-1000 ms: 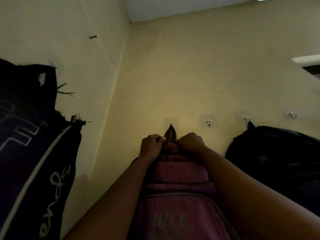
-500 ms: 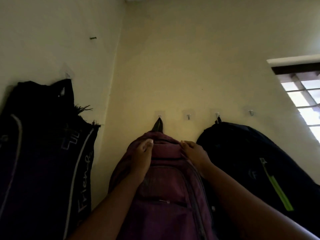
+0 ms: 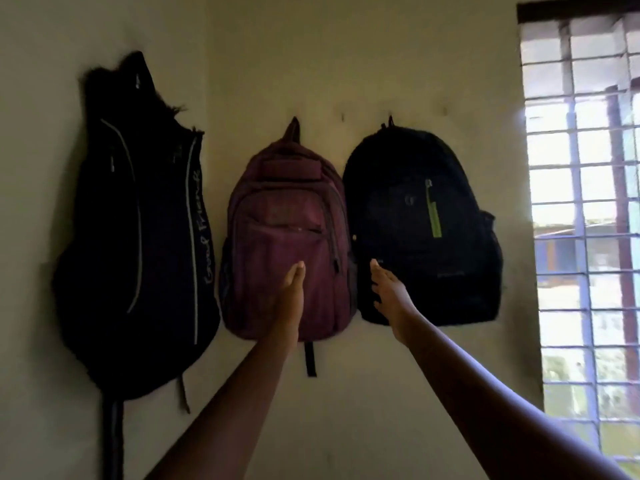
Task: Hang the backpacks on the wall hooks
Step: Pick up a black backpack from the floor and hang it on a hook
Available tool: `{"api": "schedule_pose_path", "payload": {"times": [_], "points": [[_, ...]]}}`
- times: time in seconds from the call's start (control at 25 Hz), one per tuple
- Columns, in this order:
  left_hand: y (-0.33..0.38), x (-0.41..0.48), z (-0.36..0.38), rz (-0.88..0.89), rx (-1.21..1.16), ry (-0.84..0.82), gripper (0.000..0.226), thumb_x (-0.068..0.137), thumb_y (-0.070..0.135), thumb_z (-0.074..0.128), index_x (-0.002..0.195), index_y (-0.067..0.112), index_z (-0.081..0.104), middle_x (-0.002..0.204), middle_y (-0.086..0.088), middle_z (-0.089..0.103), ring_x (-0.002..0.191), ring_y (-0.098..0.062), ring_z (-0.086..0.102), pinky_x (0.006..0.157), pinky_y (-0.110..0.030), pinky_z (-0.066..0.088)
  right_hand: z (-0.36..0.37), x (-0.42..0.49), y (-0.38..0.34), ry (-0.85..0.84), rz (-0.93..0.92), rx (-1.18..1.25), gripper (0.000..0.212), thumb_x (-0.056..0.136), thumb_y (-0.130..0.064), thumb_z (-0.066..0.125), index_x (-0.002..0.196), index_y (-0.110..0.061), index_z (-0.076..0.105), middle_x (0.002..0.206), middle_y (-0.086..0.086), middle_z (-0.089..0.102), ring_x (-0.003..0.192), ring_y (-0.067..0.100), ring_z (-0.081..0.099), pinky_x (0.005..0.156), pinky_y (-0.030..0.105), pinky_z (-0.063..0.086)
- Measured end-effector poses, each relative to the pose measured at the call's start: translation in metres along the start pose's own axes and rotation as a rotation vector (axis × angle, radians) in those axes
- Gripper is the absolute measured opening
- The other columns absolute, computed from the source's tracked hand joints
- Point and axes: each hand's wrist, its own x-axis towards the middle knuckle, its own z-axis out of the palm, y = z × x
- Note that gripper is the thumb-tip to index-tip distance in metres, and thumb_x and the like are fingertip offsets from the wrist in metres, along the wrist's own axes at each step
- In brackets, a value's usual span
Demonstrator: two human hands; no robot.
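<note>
Three backpacks hang in a room corner. A maroon backpack (image 3: 284,216) hangs by its top loop from a hook on the far wall. To its right hangs a black backpack (image 3: 419,223) with a green stripe, and on the left wall a dark backpack (image 3: 138,220) with white lettering. My left hand (image 3: 291,292) is stretched out flat in front of the maroon backpack's lower part, holding nothing. My right hand (image 3: 389,292) is open with fingers apart in front of the black backpack's lower left edge. Between the two bags a bare hook (image 3: 343,116) shows faintly, and another hook (image 3: 444,109) is further right.
A barred window (image 3: 585,216) fills the right side and lets in bright light. A strap (image 3: 310,358) dangles below the maroon backpack. The pale wall (image 3: 363,393) below the bags is bare.
Both hands have let go of the maroon backpack's top and dropped lower, open. The backpack now hangs by itself from its hook. The view has pulled back from the wall.
</note>
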Motion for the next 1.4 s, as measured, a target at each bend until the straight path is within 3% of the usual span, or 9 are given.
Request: {"api": "schedule_pose_path", "payload": {"times": [0.24, 0.44, 0.76, 0.88, 1.0, 1.08, 1.2, 1.28, 1.4], "points": [[-0.05, -0.132, -0.003, -0.198, 0.038, -0.094, 0.053, 0.096, 0.039, 0.036, 0.142, 0.014, 0.032, 0.15, -0.006, 0.034, 0.138, -0.022, 0.032, 0.111, -0.032, 0.025, -0.023, -0.133, 0.07, 0.005, 0.165, 0.082, 0.06, 0.093, -0.049, 0.041, 0.142, -0.015, 0.036, 0.149, 0.008, 0.039, 0.135, 0.024, 0.039, 0.111, 0.041, 0.033], [-0.082, -0.198, -0.017, -0.353, 0.092, -0.207, 0.055, 0.094, 0.048, 0.032, 0.142, 0.021, 0.032, 0.152, -0.002, 0.033, 0.139, -0.02, 0.03, 0.109, -0.034, 0.025, -0.025, -0.206, 0.119, 0.094, 0.324, 0.082, 0.06, 0.092, -0.052, 0.041, 0.141, -0.017, 0.038, 0.148, 0.005, 0.041, 0.136, 0.02, 0.038, 0.114, 0.042, 0.03], [-0.171, -0.324, -0.026, -0.633, 0.068, -0.411, 0.05, 0.096, 0.033, 0.039, 0.141, 0.01, 0.035, 0.148, -0.005, 0.038, 0.136, -0.018, 0.036, 0.101, -0.02, 0.027, -0.054, -0.341, 0.213, 0.369, 0.633, 0.033, 0.053, 0.095, -0.045, 0.04, 0.136, -0.012, 0.045, 0.14, 0.011, 0.049, 0.128, 0.026, 0.046, 0.107, 0.041, 0.034], [-0.208, -0.373, -0.006, -0.726, 0.111, -0.566, 0.047, 0.097, 0.026, 0.037, 0.139, 0.004, 0.037, 0.147, -0.01, 0.04, 0.136, -0.02, 0.038, 0.104, -0.019, 0.028, -0.09, -0.393, 0.246, 0.492, 0.752, 0.043, 0.053, 0.094, -0.044, 0.042, 0.136, -0.012, 0.044, 0.141, 0.011, 0.048, 0.129, 0.025, 0.045, 0.107, 0.039, 0.034], [-0.246, -0.412, 0.026, -0.787, 0.191, -0.749, 0.044, 0.098, 0.018, 0.037, 0.138, 0.0, 0.036, 0.146, -0.013, 0.04, 0.136, -0.022, 0.037, 0.095, -0.011, 0.027, -0.135, -0.434, 0.29, 0.576, 0.878, 0.068, 0.055, 0.093, -0.048, 0.041, 0.138, -0.014, 0.041, 0.144, 0.009, 0.044, 0.131, 0.026, 0.042, 0.104, 0.04, 0.035], [-0.28, -0.43, 0.055, -0.813, 0.282, -0.837, 0.043, 0.097, 0.019, 0.04, 0.136, 0.002, 0.04, 0.143, -0.012, 0.044, 0.134, -0.022, 0.039, 0.095, -0.014, 0.027, -0.165, -0.447, 0.317, 0.638, 0.957, 0.101, 0.055, 0.093, -0.049, 0.042, 0.137, -0.017, 0.041, 0.145, 0.011, 0.043, 0.131, 0.028, 0.043, 0.1, 0.04, 0.039], [-0.335, -0.451, 0.099, -0.815, 0.457, -0.936, 0.04, 0.095, 0.025, 0.044, 0.132, 0.011, 0.047, 0.14, -0.012, 0.049, 0.128, -0.023, 0.046, 0.104, -0.027, 0.033, -0.21, -0.457, 0.361, 0.714, 1.073, 0.129, 0.044, 0.093, -0.047, 0.044, 0.125, -0.017, 0.05, 0.127, 0.02, 0.055, 0.118, 0.033, 0.055, 0.096, 0.043, 0.046], [-0.37, -0.463, 0.132, -0.817, 0.59, -1.031, 0.039, 0.093, 0.026, 0.047, 0.131, 0.015, 0.049, 0.139, -0.01, 0.05, 0.128, -0.023, 0.047, 0.108, -0.035, 0.037, -0.24, -0.458, 0.393, 0.747, 1.136, 0.126, 0.045, 0.093, -0.045, 0.047, 0.124, -0.013, 0.052, 0.103, 0.008, 0.059, 0.094, 0.022, 0.058, 0.079, 0.033, 0.05], [-0.406, -0.48, 0.165, -0.831, 0.662, -1.131, 0.037, 0.093, 0.024, 0.047, 0.13, 0.015, 0.051, 0.135, -0.007, 0.053, 0.126, -0.021, 0.048, 0.106, -0.032, 0.037, -0.273, -0.466, 0.446, 0.742, 1.262, 0.1, 0.033, 0.093, -0.039, 0.05, 0.112, -0.013, 0.057, 0.096, 0.005, 0.06, 0.088, 0.018, 0.058, 0.082, 0.034, 0.051]]}}
